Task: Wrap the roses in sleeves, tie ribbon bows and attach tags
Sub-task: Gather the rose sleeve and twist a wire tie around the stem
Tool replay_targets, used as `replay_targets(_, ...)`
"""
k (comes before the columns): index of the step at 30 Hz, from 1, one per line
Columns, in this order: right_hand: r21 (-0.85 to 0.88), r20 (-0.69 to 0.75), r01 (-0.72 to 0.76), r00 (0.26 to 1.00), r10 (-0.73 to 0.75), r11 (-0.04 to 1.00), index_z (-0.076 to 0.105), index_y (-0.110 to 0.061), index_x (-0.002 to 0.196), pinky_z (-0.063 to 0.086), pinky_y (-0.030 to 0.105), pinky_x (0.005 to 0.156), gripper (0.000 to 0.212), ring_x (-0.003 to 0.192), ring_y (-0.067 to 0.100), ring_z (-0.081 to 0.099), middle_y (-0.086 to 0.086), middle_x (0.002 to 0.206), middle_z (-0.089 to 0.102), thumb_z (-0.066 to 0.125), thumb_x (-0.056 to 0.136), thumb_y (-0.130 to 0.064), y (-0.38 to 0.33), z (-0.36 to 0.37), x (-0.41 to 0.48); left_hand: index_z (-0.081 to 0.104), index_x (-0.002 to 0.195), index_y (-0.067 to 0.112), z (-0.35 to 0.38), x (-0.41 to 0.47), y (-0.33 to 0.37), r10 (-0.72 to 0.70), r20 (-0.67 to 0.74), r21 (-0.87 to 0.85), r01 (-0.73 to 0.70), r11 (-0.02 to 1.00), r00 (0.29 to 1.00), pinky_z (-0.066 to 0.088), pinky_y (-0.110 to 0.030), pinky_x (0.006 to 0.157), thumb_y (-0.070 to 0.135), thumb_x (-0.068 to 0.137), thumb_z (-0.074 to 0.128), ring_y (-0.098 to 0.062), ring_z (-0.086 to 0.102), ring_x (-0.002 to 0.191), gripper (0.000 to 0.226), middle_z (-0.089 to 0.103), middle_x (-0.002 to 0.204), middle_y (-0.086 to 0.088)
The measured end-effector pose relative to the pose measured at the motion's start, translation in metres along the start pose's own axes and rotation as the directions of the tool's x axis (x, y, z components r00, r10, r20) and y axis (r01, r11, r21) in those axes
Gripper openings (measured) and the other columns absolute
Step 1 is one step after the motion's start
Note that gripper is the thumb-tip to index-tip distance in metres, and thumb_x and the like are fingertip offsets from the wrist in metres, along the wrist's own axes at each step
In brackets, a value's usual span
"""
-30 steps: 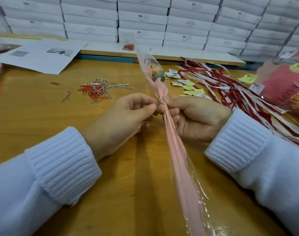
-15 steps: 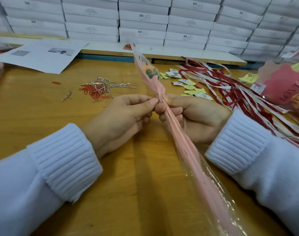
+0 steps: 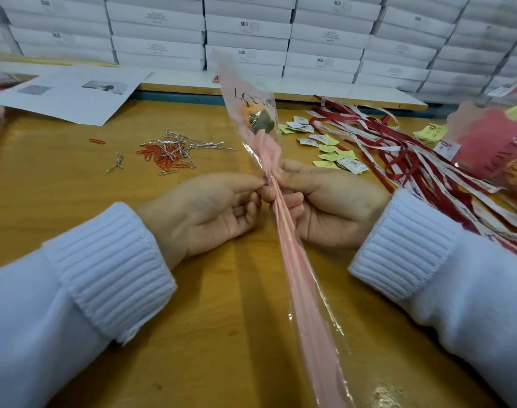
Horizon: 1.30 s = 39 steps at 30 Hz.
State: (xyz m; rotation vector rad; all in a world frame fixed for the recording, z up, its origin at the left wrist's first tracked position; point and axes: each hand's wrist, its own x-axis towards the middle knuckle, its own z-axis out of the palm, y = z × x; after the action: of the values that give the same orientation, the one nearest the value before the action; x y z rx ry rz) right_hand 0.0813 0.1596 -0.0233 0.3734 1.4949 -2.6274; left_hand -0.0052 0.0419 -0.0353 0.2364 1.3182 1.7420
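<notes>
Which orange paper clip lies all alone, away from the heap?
The orange clip farthest left, nearest the printed sheet. All the others sit in the heap, tangled with silver twist ties.

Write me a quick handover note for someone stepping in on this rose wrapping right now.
Left hand: pinches a silver wire tie at the gathered neck of the sleeve.
Right hand: grips the sleeve at that neck, just under the rose.
Done: the rose is inside the sleeve, neck bunched.
Left: finish the tie, then add a bow from the ribbons and one of the tags, both lying on the table to the right. Neither is on this rose yet.
</notes>
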Motion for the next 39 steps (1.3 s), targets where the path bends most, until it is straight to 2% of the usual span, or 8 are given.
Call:
replay_targets(2,0.017,-0.004,0.000,1.000,0.000,1.000,0.049,-0.010,0.090,0.033,0.009,0.041,0.019,0.040,0.003,0.040,0.006,0.060,0.050,0.034,0.099,-0.007,0.001,0.002,0.001,0.057,0.103,0.003,0.002,0.002,-0.005,0.122,-0.071,0.067,-0.117,0.991,0.990,0.049,-0.021,0.064,0.000,0.086,0.058,-0.018,0.056,0.077,0.017,0.059,0.068,-0.008)
replay_targets(5,0.050,-0.021,0.014,1.000,-0.013,0.999,0.050,-0.009,0.096,0.034,0.009,0.040,0.016,0.041,0.002,0.040,0.006,0.060,0.051,0.034,0.100,-0.007,0.000,0.004,0.000,0.060,0.084,0.006,0.002,0.000,-0.011,0.342,-0.086,0.269,-0.309,0.912,0.936,0.051,-0.041,0.083,0.002,0.089,0.059,-0.024,0.059,0.083,0.007,0.062,0.074,-0.011)
replay_targets(9,0.095,-0.050,0.044,0.998,-0.039,0.995,0.048,-0.012,0.103,0.034,0.008,0.040,0.014,0.040,0.001,0.040,0.005,0.061,0.050,0.034,0.100,-0.009,-0.003,0.004,-0.001,0.068,0.082,0.011,-0.001,-0.005,-0.009,0.585,0.070,0.571,-0.514,0.641,0.808,0.048,-0.020,0.064,0.002,0.088,0.060,0.002,0.055,0.053,0.014,0.066,0.073,-0.001)
replay_targets(14,0.134,-0.057,0.031,0.998,-0.023,0.990,0.047,-0.012,0.101,0.036,0.007,0.038,0.012,0.039,0.001,0.041,0.005,0.060,0.052,0.035,0.101,-0.010,-0.003,0.004,-0.002,0.073,0.090,0.010,-0.006,-0.008,-0.003,0.688,0.240,0.737,-0.590,0.329,0.685,0.053,-0.017,0.077,0.000,0.082,0.067,-0.006,0.066,0.078,0.014,0.071,0.084,0.003)
replay_targets(19,0.170,-0.028,0.007,1.000,-0.002,0.985,0.045,-0.012,0.104,0.037,0.007,0.038,0.012,0.039,0.001,0.042,0.004,0.058,0.052,0.034,0.101,-0.011,-0.003,0.003,-0.002,0.073,0.090,0.012,-0.009,-0.007,-0.003,0.777,0.369,0.834,-0.551,-0.033,0.511,0.049,-0.016,0.072,0.003,0.078,0.072,-0.006,0.061,0.073,0.015,0.067,0.080,0.004)
replay_targets(22,0.180,-0.022,0.008,1.000,-0.004,0.984,0.044,-0.014,0.112,0.037,0.007,0.038,0.016,0.038,0.001,0.043,0.004,0.058,0.053,0.034,0.101,-0.011,-0.002,0.004,-0.002,0.070,0.086,0.011,-0.010,-0.008,-0.003,0.790,0.384,0.838,-0.540,-0.080,0.478,0.043,-0.008,0.068,0.003,0.077,0.072,-0.002,0.058,0.069,0.011,0.064,0.075,0.005)
replay_targets(27,0.164,-0.024,0.018,1.000,-0.015,0.986,0.038,-0.021,0.117,0.035,0.007,0.039,0.019,0.038,0.001,0.042,0.005,0.060,0.052,0.034,0.101,-0.011,-0.001,0.003,-0.001,0.072,0.086,0.007,-0.011,-0.007,-0.003,0.730,0.473,0.845,-0.487,-0.219,0.493,0.042,-0.021,0.069,-0.001,0.078,0.067,-0.012,0.051,0.070,0.012,0.062,0.078,-0.004)
replay_targets(39,0.164,0.019,-0.014,1.000,0.011,0.986,0.041,-0.016,0.108,0.039,0.010,0.037,0.011,0.038,0.001,0.044,0.007,0.061,0.056,0.033,0.101,-0.012,0.000,0.000,0.001,0.064,0.082,0.005,-0.013,-0.002,-0.005,0.706,0.513,0.790,-0.589,-0.167,0.488,0.038,-0.015,0.065,-0.006,0.081,0.061,-0.013,0.047,0.071,0.012,0.053,0.079,-0.001)
